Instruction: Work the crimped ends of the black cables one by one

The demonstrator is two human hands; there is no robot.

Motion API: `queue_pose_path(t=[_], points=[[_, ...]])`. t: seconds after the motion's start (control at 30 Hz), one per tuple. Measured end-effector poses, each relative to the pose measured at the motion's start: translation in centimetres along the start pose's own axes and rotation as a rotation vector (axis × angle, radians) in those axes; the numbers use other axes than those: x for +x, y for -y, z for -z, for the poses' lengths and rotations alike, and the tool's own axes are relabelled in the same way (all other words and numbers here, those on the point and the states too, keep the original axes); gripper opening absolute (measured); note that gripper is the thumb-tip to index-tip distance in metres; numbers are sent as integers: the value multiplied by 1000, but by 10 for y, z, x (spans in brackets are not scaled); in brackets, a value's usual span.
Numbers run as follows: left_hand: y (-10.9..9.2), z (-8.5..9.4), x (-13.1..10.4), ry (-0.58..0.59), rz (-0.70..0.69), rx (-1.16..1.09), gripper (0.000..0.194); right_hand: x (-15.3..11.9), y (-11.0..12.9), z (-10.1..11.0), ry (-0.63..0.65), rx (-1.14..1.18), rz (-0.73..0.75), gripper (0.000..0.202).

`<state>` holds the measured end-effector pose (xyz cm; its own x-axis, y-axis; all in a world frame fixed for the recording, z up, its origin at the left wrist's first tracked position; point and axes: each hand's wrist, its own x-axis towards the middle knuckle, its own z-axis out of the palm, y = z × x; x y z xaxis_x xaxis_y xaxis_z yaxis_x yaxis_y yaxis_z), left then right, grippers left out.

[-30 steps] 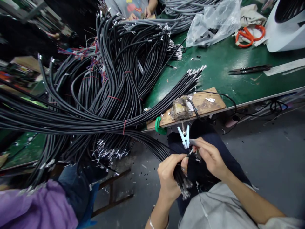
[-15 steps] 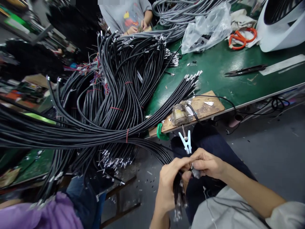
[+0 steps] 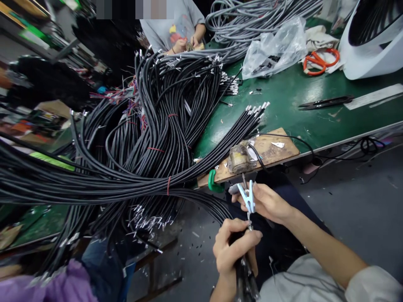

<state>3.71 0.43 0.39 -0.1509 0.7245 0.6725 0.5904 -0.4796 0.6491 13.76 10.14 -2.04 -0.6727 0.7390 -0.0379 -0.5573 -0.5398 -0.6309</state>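
My left hand (image 3: pixel 234 247) is closed around a bundle of black cables (image 3: pixel 217 205), whose lower ends hang below the fist. From the top of that fist a thin silvery wire end (image 3: pixel 249 219) points up to the jaws of a light-blue clothes peg (image 3: pixel 248 200). The peg sits on the shaft of a small, grimy motor (image 3: pixel 239 158). My right hand (image 3: pixel 267 201) grips the peg's arms, the thumb on the right side and the other fingers partly hidden behind it. A grey cover (image 3: pixel 234 188) shows on one fingertip.
The motor rests on a wooden board (image 3: pixel 280 144) beside a green clamp (image 3: pixel 214 182). A large heap of black cables (image 3: pixel 163 100) covers the left. Orange-handled scissors (image 3: pixel 319 63), dark snips (image 3: pixel 325 102), a plastic bag (image 3: pixel 273 48) and a white fan (image 3: pixel 352 54) lie beyond. Two other people sit nearby.
My right hand has moved up and away from my left hand to the clothes peg. The left hand has shifted slightly right, and a wire end now shows at the peg's jaws.
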Motion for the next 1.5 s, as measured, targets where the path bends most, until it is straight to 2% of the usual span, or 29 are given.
queue_pose_path(t=[0.2,0.43,0.6,0.7,0.77,0.87,0.93,0.97,1.03,1.07,1.13,1.2,1.33,1.37,1.5], points=[[-1,-6,6,5,-5,85,15,4,-2,-7,-76,116,-22,35],[2,-10,4,8,30,100,14,3,-5,-6,-31,198,-59,37],[4,-7,1,19,10,71,13,-3,-14,11,-70,273,-134,41],[8,-1,-1,28,-60,-2,12,-14,-18,31,-103,188,-118,38],[10,5,-2,28,-64,-74,12,-25,-16,40,-160,18,-60,33],[11,16,-1,108,53,-115,10,-46,-7,38,-275,-364,147,17],[12,22,1,245,129,-56,9,-58,1,25,-198,-673,349,7],[12,24,3,328,146,-15,9,-63,4,17,-96,-835,445,6],[11,27,7,477,159,44,8,-69,9,1,70,-1094,588,13],[11,27,9,525,166,55,8,-71,10,-6,94,-1153,654,14],[10,28,12,559,177,49,8,-71,11,-12,55,-1154,767,14],[8,28,14,554,198,46,8,-70,12,-13,68,-1136,798,14],[6,29,15,600,197,31,13,-71,9,-10,283,-1200,699,14],[6,30,15,615,196,24,15,-72,7,-10,275,-1173,712,11],[7,37,12,603,205,-71,6,-71,-4,-8,97,-1001,784,6]])
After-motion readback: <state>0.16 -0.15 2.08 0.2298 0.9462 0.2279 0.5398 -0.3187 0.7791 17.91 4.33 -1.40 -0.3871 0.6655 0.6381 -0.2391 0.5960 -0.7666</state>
